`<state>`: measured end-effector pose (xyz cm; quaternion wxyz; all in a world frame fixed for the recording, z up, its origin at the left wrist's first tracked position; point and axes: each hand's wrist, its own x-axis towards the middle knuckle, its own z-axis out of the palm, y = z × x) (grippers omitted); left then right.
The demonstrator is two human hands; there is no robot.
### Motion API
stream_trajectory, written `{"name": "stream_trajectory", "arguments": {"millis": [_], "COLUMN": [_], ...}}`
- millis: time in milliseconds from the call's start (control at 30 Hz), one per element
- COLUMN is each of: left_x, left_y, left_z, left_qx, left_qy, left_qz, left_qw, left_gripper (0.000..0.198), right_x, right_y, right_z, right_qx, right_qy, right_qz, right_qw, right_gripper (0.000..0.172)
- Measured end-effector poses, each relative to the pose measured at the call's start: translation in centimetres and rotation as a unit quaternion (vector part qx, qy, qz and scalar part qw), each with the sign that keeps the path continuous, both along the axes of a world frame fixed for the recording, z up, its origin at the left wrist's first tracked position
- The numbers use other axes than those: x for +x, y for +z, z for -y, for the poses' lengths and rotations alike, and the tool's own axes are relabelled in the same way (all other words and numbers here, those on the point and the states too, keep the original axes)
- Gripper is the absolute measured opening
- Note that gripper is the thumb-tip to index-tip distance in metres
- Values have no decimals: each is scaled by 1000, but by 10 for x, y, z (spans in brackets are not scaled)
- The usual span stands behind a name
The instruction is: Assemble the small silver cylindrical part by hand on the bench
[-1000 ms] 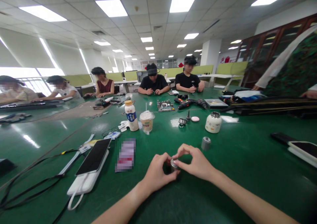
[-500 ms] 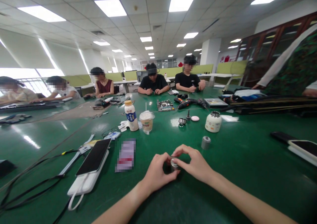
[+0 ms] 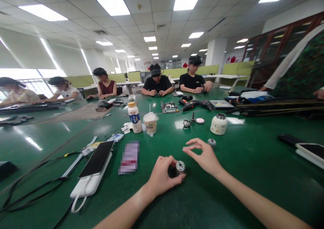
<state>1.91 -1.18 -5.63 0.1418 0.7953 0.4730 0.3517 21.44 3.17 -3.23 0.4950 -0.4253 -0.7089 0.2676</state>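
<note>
My left hand point(image 3: 163, 175) curls round a small metal cylinder point(image 3: 180, 167) standing on the green table, with thumb and fingers on its sides. Its round top shows a dark centre and small holes. To the right and a little higher, my right hand point(image 3: 204, 156) is raised clear of the cylinder. Its thumb and fingertips are pinched together, and anything between them is too small to make out. Behind that hand stands a second metal cylinder point(image 3: 212, 143), partly hidden by it.
Beyond my hands stand a cream flask point(image 3: 218, 124), a pink disc point(image 3: 199, 120), a lidded cup point(image 3: 150, 123) and a bottle point(image 3: 135, 117). A circuit board point(image 3: 169, 107) and power drills point(image 3: 197, 105) lie farther back. On the left are a phone point(image 3: 97, 158) and cables. Several people sit opposite.
My right hand has lifted off the cylinder's top and moved up and to the right, uncovering it. My left hand has stayed round the cylinder.
</note>
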Motion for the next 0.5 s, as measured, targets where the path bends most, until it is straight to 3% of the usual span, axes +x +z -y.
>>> {"name": "stream_trajectory", "arguments": {"millis": [267,367,500], "left_x": [1,0,0], "left_y": [1,1,1], "left_z": [2,1,1], "left_qx": [10,4,-4], "left_qy": [23,18,10], "left_qz": [-1,3,16], "left_qw": [1000,1000,1000], "left_gripper": [21,21,21], "right_x": [20,18,10], "right_y": [-40,-41,-26], "right_z": [-25,-25,-18], "right_qx": [-46,-49,-63], "right_qy": [66,74,98], "right_qz": [47,29,-33], "right_qw": [996,996,993], "right_gripper": [15,15,21]}}
